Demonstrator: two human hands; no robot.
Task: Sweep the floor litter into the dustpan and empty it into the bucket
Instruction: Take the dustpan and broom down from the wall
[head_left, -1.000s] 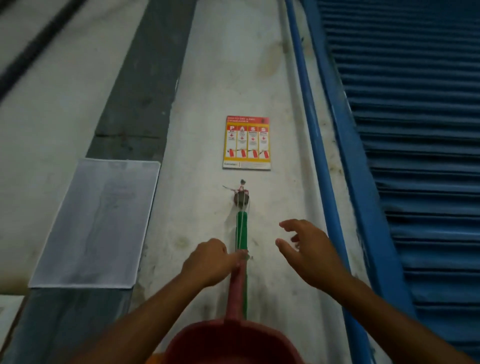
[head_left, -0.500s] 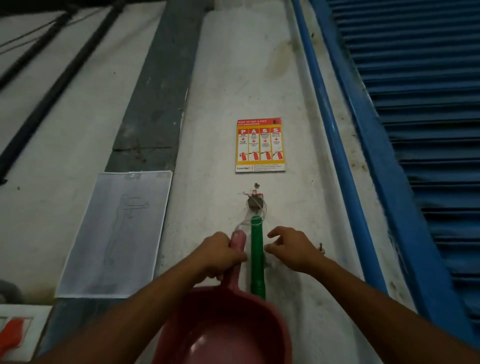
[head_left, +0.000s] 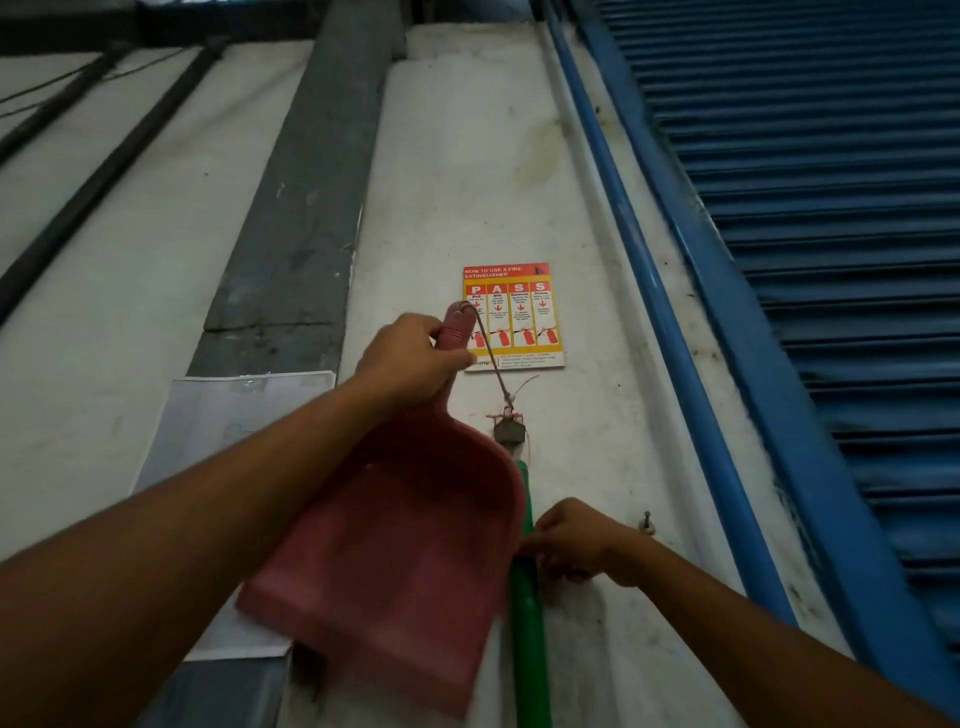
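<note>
A blue pipe (head_left: 649, 291) at 3 o'clock and a grey column (head_left: 306, 208) at 10 hem the white wall (head_left: 457, 156), which is open toward 12. The left hand (head_left: 410, 364) clamps its fingers round the handle of the red dustpan (head_left: 395, 561), which is held mid-frame slanting toward 7, its wire loop (head_left: 488, 348) reaching a hook (head_left: 508, 428). At 5 o'clock the right hand (head_left: 571, 540) curls its fingers round the green broom handle (head_left: 527, 613).

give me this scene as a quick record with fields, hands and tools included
left hand: grips the handle of the red dustpan, raised against the wall
right hand: grips the green handle
wire loop: runs from the dustpan's handle tip to the wall hook
on wall: fire extinguisher poster, laminated sheet
far right: blue shutter
</note>
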